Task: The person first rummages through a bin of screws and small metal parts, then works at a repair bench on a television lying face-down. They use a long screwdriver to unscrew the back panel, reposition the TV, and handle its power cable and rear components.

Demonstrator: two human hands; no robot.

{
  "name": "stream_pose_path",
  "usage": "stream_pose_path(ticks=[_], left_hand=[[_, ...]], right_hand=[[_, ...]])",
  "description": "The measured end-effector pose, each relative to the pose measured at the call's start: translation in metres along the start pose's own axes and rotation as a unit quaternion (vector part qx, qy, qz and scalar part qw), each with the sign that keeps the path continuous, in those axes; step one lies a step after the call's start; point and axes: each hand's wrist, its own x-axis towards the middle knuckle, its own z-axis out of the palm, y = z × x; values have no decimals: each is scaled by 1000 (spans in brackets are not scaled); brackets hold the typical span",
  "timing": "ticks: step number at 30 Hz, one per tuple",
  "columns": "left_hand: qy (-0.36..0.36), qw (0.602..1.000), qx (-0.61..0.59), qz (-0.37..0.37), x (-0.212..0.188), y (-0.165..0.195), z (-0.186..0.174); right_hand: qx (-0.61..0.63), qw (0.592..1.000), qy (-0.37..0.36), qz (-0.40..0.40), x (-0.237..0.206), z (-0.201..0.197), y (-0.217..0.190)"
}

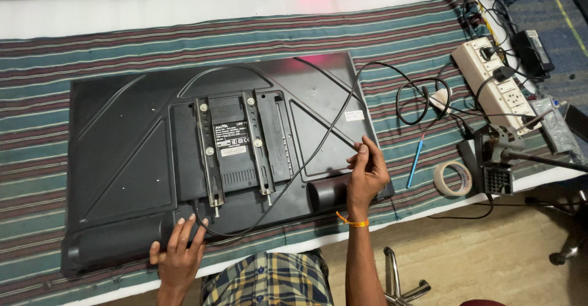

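A: Plainly, the black cable point(318, 150) is pinched between the fingertips of the right hand point(366, 174), which is otherwise loosely curled; the cable runs back from that hand across the television's back panel point(128, 153) toward the left hand point(179, 254).

B: And the left hand is laid flat, fingers spread, gripping nothing, on the panel's lower edge where the cable comes out.

A: A sharp tug could strain the cable at that exit point, it is judged, since the slack there is small.

B: Beyond the right hand, the cable's far loop point(422, 98) lies near the power strip point(499, 85). A snag there might be caused by pulling, and the blue pen point(416, 162) just beside the right hand could be swept off.
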Motion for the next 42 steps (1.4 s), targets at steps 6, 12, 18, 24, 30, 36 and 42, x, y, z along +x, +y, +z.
stream_pose_path(ticks=[6,12,18,24,30,36,42], left_hand=[[-3,1000,-3,0,0,0,-1],[3,1000,0,1,0,0,-1],[-4,1000,9,-1,1,0,-1],[3,1000,2,4,1,0,-1],[0,1000,-4,1,1,0,-3],[-11,1000,7,3,2,-1,-4],[-4,1000,6,1,2,0,-3]], right_hand=[[16,1000,-6,-26,0,0,0],[-10,1000,-11,-22,-1,-1,-2],[-15,999,-23,-33,-1,0,-4],[21,1000,-9,-2,-2,0,-2],[2,1000,4,7,-4,-2,0],[-39,998,7,-52,-3,0,-4],[-14,999,14,-34,-1,1,-8]])
